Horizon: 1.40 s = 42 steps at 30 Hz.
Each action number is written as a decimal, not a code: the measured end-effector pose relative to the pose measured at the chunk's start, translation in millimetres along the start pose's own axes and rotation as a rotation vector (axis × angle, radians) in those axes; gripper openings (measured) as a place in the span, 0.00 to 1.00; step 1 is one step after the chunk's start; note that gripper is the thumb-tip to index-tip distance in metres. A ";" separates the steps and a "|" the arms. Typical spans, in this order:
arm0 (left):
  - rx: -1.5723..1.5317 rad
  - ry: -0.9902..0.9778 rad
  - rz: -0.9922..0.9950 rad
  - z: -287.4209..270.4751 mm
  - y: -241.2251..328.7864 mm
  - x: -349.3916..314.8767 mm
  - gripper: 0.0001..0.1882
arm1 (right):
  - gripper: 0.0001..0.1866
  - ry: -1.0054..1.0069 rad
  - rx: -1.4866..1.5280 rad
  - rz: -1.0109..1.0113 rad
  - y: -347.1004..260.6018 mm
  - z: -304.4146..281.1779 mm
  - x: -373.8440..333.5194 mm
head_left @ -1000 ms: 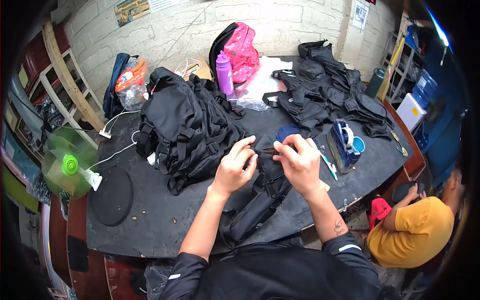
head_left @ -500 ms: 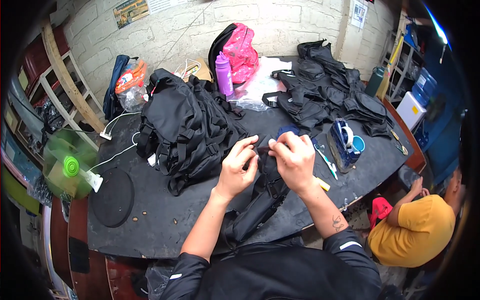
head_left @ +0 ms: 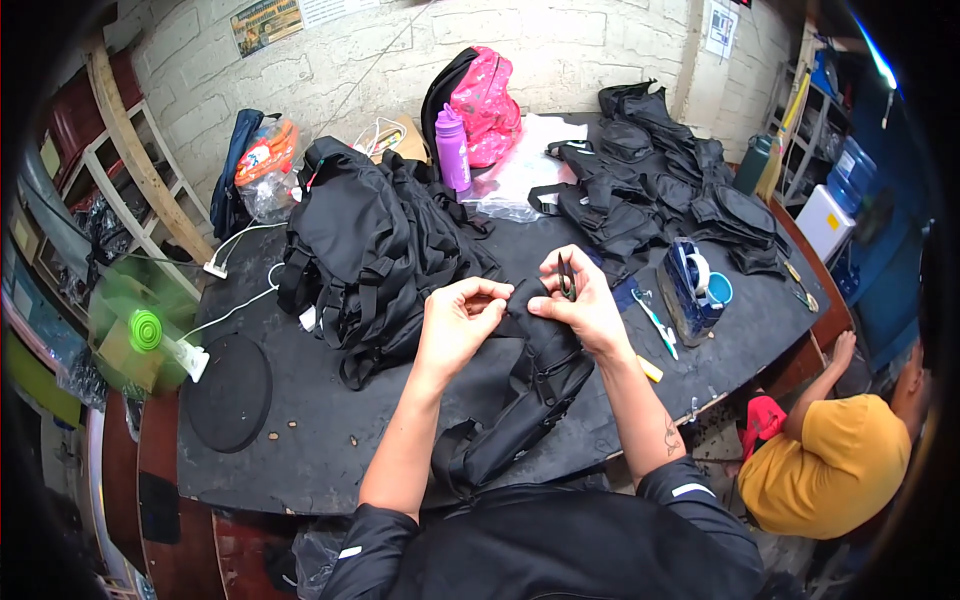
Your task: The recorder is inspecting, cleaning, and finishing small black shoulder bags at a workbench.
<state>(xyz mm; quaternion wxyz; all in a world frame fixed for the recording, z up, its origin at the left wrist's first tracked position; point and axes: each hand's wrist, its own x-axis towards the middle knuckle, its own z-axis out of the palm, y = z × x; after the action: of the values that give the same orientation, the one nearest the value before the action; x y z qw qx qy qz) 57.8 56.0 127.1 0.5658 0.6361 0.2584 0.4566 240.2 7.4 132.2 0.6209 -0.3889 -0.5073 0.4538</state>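
Observation:
A black bag [head_left: 500, 425] lies in front of me on the dark table, its far end raised between my hands. The thumb and fingers of my left hand [head_left: 462, 325] pinch together at the bag's edge. Small dark thread snips [head_left: 567, 278] stand tucked in the curled fingers of my right hand [head_left: 585, 305], whose thumb also presses on the bag's fabric. Any thread between the fingertips is too small to make out. To the left of the bag is a heap of black backpacks [head_left: 355, 240].
More black bags [head_left: 640, 190] lie at the far right. Nearby are a tape dispenser [head_left: 690, 290], a toothbrush [head_left: 655, 318], a purple bottle [head_left: 452, 150] and a pink backpack [head_left: 487, 105]. A green fan [head_left: 145, 330] runs at the left edge; a person in yellow [head_left: 850, 460] sits at right.
My hands have come down onto the bag's raised end. The snips now show upright in my right hand. The seated person's arm has reached up toward the table edge.

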 end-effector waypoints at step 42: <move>0.503 0.062 0.323 14.2 9.4 -16.3 0.02 | 0.22 -0.065 -0.343 -0.099 -21.1 6.9 -6.7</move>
<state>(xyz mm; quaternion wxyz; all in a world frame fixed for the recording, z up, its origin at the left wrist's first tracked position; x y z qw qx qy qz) 61.1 33.2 132.2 0.3022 0.7751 0.2759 0.4815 236.5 -4.8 151.5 0.5503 -0.4488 -0.6157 0.3415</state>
